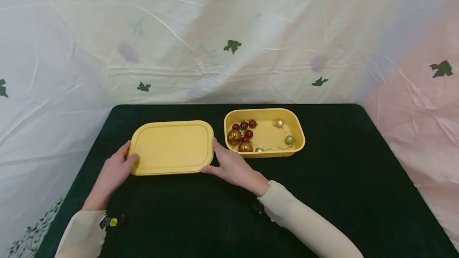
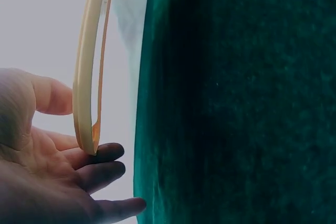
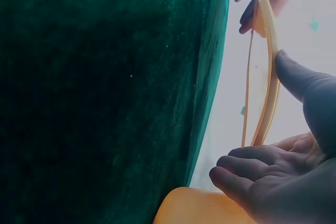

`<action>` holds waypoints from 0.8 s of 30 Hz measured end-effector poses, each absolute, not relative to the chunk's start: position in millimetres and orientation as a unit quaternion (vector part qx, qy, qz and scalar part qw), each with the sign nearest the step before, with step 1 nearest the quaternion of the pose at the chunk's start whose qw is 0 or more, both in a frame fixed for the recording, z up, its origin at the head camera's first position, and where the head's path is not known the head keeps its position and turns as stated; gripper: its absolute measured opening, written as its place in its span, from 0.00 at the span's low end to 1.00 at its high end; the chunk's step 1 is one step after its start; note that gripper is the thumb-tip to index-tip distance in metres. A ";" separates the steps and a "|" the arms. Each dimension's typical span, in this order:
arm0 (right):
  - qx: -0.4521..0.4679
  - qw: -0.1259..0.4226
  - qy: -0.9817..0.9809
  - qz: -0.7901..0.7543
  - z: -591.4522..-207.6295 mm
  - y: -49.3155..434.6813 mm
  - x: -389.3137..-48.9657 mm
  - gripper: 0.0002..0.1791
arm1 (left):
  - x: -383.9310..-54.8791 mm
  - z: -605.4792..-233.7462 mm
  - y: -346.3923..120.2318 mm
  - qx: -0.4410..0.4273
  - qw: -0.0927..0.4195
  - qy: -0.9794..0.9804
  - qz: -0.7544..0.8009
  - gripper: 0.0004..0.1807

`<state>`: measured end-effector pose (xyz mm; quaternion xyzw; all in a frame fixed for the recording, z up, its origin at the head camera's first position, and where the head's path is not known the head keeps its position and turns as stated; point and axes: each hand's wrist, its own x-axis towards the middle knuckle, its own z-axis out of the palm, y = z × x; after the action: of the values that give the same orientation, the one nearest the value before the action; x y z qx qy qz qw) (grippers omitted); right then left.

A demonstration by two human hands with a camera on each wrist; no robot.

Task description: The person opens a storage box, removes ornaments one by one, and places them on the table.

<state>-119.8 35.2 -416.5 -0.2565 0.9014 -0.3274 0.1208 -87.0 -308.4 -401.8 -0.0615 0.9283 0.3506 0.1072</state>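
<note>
A yellow rectangular lid [image 1: 171,147] with rounded corners is held level between both hands, raised off the dark green tabletop as the wrist views show. My left hand [image 1: 116,168] pinches its left end, thumb on top and fingers under the rim. At the right end my right hand [image 1: 234,168] grips it the same way, thumb at the near corner. In the left wrist view the lid [image 2: 86,72] appears edge-on, its raised inner lip facing down. Just right of the right hand stands an uncovered yellow box [image 1: 270,136].
Inside the box lie several small dark red baubles [image 1: 252,123], copper baubles [image 1: 234,136] and pale gold baubles [image 1: 289,140]. Dark green cloth [image 1: 344,194] covers the table. A pale patterned curtain [image 1: 172,63] hangs behind it and at both sides.
</note>
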 end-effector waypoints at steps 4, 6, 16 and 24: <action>-0.253 0.134 0.904 -0.317 -416.7 33.4 -122.2 0.58 | -88.7 -403.8 -310.8 -0.063 0.118 0.928 0.347 0.40; -0.252 0.142 0.905 -0.313 -416.8 32.5 -123.8 0.58 | -89.8 -404.9 -311.7 -0.066 0.124 0.927 0.348 0.40; -0.241 0.174 0.907 -0.298 -420.8 28.1 -131.0 0.57 | -94.1 -409.6 -312.6 -0.073 0.143 0.924 0.347 0.41; -0.236 0.188 0.905 -0.298 -424.0 25.0 -133.8 0.56 | -95.2 -412.4 -316.4 -0.072 0.154 0.927 0.335 0.43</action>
<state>-133.8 25.0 -424.0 -0.2361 0.9055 -0.2982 0.1883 -95.2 -316.4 -412.4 -0.0721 0.9266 0.3351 0.1543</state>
